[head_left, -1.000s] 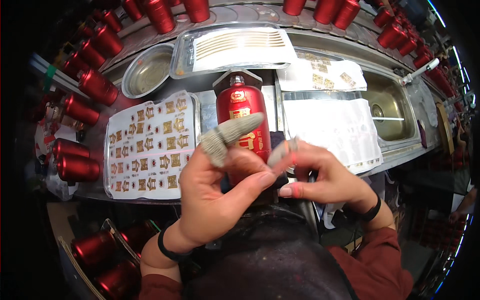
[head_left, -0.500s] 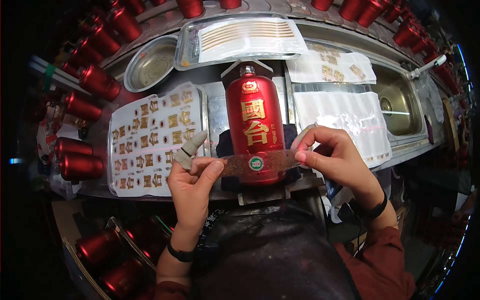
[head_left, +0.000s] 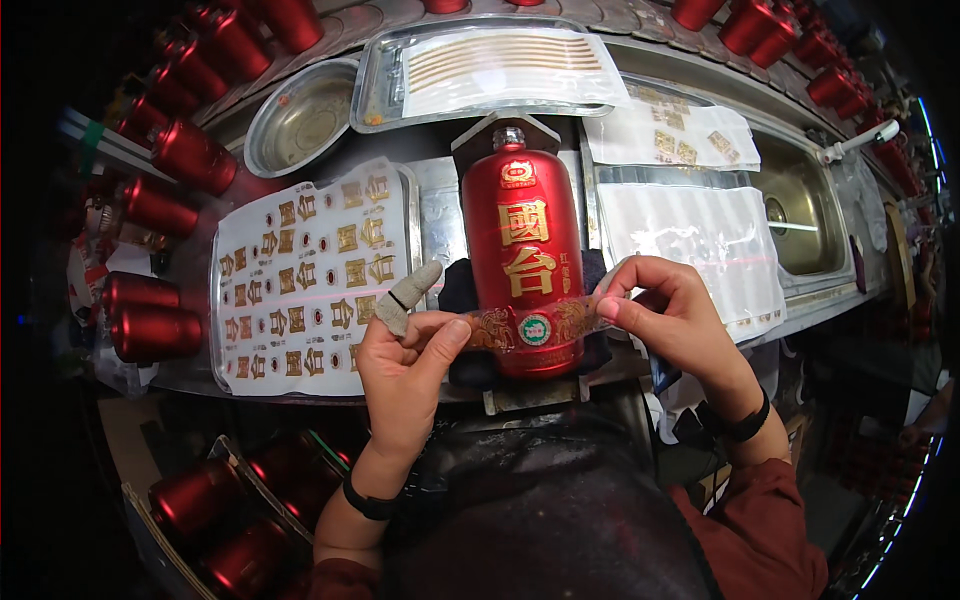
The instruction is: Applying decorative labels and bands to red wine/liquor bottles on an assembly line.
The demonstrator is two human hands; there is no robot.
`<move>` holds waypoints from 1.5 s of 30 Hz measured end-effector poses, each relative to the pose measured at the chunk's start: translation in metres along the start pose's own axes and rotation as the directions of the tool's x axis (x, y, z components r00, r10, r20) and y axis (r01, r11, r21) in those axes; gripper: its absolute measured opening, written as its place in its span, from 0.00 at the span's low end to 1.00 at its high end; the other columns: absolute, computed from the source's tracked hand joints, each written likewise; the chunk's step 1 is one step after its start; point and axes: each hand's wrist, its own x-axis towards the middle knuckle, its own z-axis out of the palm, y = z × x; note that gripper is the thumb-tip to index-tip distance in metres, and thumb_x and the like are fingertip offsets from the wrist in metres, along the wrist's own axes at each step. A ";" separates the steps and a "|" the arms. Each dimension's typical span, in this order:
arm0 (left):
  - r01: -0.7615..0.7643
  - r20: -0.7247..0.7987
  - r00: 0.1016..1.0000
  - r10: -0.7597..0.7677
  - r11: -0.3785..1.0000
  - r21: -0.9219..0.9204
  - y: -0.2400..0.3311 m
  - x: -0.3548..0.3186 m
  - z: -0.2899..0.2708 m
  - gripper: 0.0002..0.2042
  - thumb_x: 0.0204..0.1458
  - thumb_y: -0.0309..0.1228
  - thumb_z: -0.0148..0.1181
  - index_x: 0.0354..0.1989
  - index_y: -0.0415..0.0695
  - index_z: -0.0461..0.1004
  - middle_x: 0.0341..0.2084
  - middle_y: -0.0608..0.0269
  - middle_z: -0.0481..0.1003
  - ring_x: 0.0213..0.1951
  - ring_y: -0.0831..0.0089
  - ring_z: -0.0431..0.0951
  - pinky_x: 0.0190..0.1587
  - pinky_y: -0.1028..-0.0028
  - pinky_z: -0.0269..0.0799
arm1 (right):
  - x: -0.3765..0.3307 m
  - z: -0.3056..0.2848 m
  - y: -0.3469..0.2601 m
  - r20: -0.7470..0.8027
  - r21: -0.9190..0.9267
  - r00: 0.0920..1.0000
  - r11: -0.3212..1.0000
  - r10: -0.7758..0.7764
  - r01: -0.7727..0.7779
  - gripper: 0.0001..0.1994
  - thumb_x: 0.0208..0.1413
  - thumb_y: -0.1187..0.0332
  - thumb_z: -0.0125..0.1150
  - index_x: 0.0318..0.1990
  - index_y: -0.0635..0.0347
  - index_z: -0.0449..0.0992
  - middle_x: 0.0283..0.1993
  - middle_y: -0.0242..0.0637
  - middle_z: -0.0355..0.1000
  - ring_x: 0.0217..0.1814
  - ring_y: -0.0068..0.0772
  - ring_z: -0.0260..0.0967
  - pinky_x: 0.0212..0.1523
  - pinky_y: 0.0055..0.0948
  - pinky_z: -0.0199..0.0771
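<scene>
A glossy red bottle [head_left: 525, 215] with gold lettering and a round green-and-white emblem lies on its back on a dark cloth [head_left: 597, 345], its neck pointing away from me. Across its lower part stretches a clear decal strip [head_left: 491, 328] with gold pattern. My left hand [head_left: 405, 365] pinches the strip's left end between thumb and fingers; grey covers sit on one of its fingers. Pinching the right end is my right hand [head_left: 655, 308], beside the bottle's right edge. Whether the strip touches the bottle all the way across, I cannot tell.
A sheet of gold decals [head_left: 315, 225] lies on a tray at left. White sheets [head_left: 690, 240] lie at right, near a metal sink [head_left: 800, 215]. Behind stand a metal bowl [head_left: 300, 125] and a tray with gold strips [head_left: 500, 62]. Red bottles [head_left: 155, 333] stand around.
Both hands stay on the strip's ends; the left has shifted right and slightly down in view. The strip's gold pattern now shows more clearly. The whole view has shifted slightly.
</scene>
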 end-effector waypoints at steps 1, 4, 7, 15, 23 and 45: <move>-0.008 -0.001 1.000 0.008 1.000 0.019 0.000 0.000 0.000 0.24 0.56 0.19 0.60 0.62 0.33 0.64 0.33 0.58 0.80 0.38 0.78 0.79 0.47 0.77 0.76 | 0.000 0.000 0.000 -0.002 0.004 1.000 1.000 0.004 -0.004 0.08 0.58 0.68 0.66 0.34 0.63 0.75 0.32 0.22 0.72 0.25 0.04 0.57 0.24 0.11 0.56; -0.024 0.001 1.000 0.024 0.999 0.037 0.000 -0.001 0.001 0.24 0.56 0.19 0.61 0.61 0.33 0.64 0.33 0.60 0.80 0.37 0.79 0.79 0.47 0.77 0.76 | 0.003 0.000 0.003 -0.003 0.001 0.999 0.999 -0.033 0.033 0.08 0.58 0.67 0.66 0.34 0.63 0.75 0.32 0.22 0.72 0.25 0.04 0.57 0.24 0.11 0.57; -0.029 -0.004 1.000 0.029 0.999 0.024 0.000 -0.002 0.002 0.24 0.56 0.19 0.61 0.62 0.32 0.64 0.32 0.60 0.80 0.37 0.79 0.79 0.47 0.78 0.76 | 0.002 -0.001 0.001 0.005 -0.026 1.000 1.000 0.009 -0.009 0.08 0.58 0.68 0.66 0.33 0.63 0.75 0.32 0.22 0.72 0.25 0.04 0.57 0.24 0.11 0.57; 0.041 -0.029 0.999 -0.041 0.999 -0.027 0.011 -0.007 0.000 0.25 0.56 0.18 0.60 0.62 0.32 0.63 0.31 0.59 0.79 0.35 0.78 0.79 0.44 0.78 0.76 | 0.001 -0.002 -0.002 -0.003 -0.021 1.000 1.000 -0.021 0.021 0.08 0.58 0.68 0.66 0.33 0.63 0.75 0.31 0.22 0.73 0.25 0.05 0.57 0.24 0.12 0.57; 0.062 -0.027 0.998 -0.063 0.998 -0.030 0.014 -0.005 0.005 0.26 0.55 0.19 0.59 0.63 0.34 0.62 0.30 0.60 0.78 0.32 0.76 0.79 0.38 0.76 0.75 | 0.000 -0.003 -0.004 -0.009 -0.021 1.000 1.000 -0.020 0.020 0.08 0.58 0.69 0.65 0.33 0.64 0.75 0.30 0.23 0.72 0.24 0.05 0.57 0.23 0.12 0.56; -0.010 -0.026 1.000 0.010 1.000 0.005 -0.005 0.003 0.005 0.25 0.56 0.18 0.60 0.62 0.30 0.63 0.31 0.62 0.78 0.36 0.81 0.77 0.46 0.78 0.74 | 0.004 0.001 0.007 -0.008 -0.018 1.000 1.000 0.008 -0.008 0.08 0.58 0.68 0.66 0.33 0.62 0.76 0.26 0.19 0.69 0.22 0.04 0.53 0.21 0.12 0.51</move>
